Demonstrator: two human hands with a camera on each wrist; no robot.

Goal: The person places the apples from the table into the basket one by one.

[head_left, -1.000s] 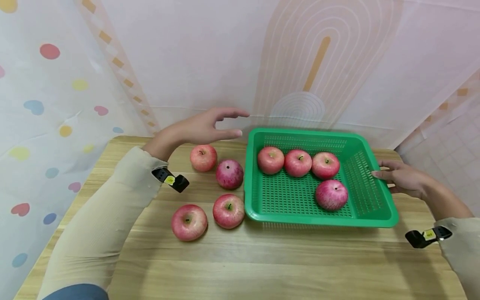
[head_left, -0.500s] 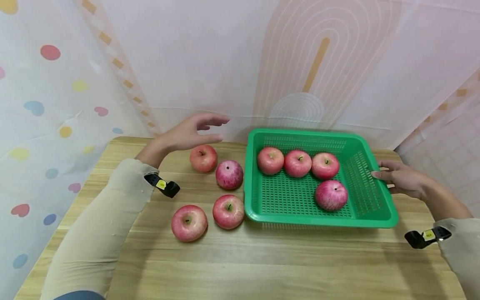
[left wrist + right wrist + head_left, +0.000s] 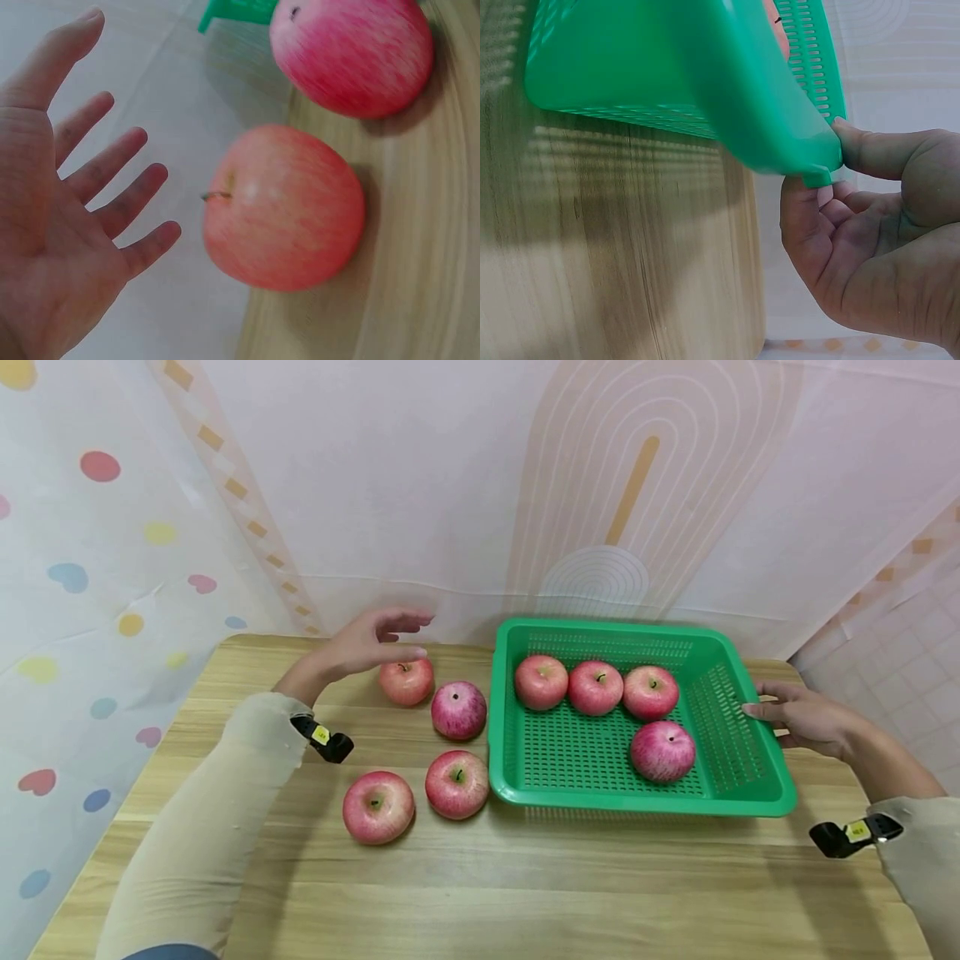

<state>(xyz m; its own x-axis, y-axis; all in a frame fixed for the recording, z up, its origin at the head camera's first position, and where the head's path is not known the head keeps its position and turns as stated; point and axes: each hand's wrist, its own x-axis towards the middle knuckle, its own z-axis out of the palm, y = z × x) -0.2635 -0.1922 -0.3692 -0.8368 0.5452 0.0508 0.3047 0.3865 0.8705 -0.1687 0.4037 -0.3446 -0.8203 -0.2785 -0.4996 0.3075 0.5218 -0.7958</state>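
Note:
My left hand (image 3: 365,645) hovers at the back left, fingers spread and holding nothing. Right by it lies a pale red apple (image 3: 285,210), its top partly covered by the thumb in the head view. A darker purple-red apple (image 3: 459,710) sits just right of that one. With thumb and curled fingers, my right hand (image 3: 885,232) pinches the right rim of a green plastic basket (image 3: 645,803). Inside the basket are three red apples in a row, the middle one (image 3: 596,687) among them, and a purple-red apple (image 3: 663,751) in front.
Two more red apples, one at the left (image 3: 378,807) and one against the basket's corner (image 3: 457,784), lie on the wooden table (image 3: 525,893). A patterned cloth wall (image 3: 405,485) rises directly behind the table's back edge.
My left hand has moved left and down, away from the basket to over the pale red apple. The right hand keeps its grip on the basket, and the apples stay put.

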